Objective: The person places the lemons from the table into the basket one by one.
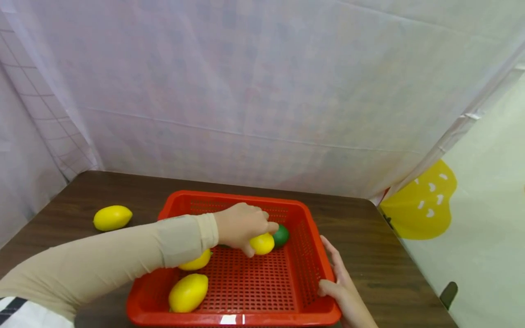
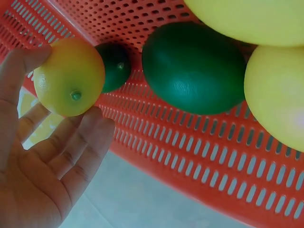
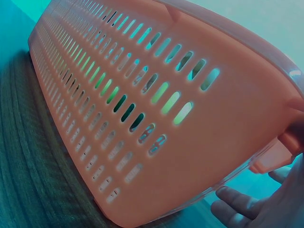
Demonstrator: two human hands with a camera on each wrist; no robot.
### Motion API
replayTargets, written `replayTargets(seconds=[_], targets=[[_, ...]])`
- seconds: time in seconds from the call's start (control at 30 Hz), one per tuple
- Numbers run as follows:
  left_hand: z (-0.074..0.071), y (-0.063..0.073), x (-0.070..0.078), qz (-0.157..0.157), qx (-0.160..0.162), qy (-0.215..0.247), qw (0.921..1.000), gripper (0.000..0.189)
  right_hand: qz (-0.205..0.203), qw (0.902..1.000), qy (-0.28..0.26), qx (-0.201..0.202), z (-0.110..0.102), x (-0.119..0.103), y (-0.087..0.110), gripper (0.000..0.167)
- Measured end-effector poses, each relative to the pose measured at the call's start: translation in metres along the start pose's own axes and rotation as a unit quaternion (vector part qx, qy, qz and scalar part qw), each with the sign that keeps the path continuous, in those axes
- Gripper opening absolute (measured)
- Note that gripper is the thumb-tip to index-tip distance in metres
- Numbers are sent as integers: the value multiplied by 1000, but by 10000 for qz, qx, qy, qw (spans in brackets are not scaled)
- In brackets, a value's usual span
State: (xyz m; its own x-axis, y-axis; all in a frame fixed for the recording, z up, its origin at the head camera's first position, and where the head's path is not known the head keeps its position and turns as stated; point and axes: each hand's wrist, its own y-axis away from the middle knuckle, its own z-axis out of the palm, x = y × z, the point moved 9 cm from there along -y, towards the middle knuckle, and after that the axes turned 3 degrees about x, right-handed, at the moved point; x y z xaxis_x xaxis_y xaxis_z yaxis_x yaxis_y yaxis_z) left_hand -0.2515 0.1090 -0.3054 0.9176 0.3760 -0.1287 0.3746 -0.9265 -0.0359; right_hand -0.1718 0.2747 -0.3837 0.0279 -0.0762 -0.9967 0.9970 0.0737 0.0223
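Note:
My left hand [image 1: 245, 224] reaches into a red plastic basket [image 1: 287, 318] and holds a yellow lemon [image 1: 262, 244] between thumb and fingers. Just beyond that lemon is a dark green lime [image 1: 281, 236]. The left wrist view shows a second, larger-looking green lime [image 2: 194, 66] beside two yellow lemons; in the head view my arm mostly hides it. Toward the basket's left end lie a lemon [image 1: 188, 293] and another, partly covered lemon [image 1: 197, 262]. My right hand [image 1: 344, 289] grips the basket's right rim, thumb on the rim and fingers along the outside.
A single lemon [image 1: 112, 217] lies on the dark wooden table [image 1: 385, 259], left of the basket. Behind the table hangs a pale curtain [image 1: 246, 91]. A yellow printed shape [image 1: 426, 205] shows on the sheet at the right.

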Motion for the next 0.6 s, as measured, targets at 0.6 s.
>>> replayTargets(seconds=[0.6], targets=[[31,-15,22,220,-402,-209,9987,65,75,9999,-45,-93,3,2,1,105]])
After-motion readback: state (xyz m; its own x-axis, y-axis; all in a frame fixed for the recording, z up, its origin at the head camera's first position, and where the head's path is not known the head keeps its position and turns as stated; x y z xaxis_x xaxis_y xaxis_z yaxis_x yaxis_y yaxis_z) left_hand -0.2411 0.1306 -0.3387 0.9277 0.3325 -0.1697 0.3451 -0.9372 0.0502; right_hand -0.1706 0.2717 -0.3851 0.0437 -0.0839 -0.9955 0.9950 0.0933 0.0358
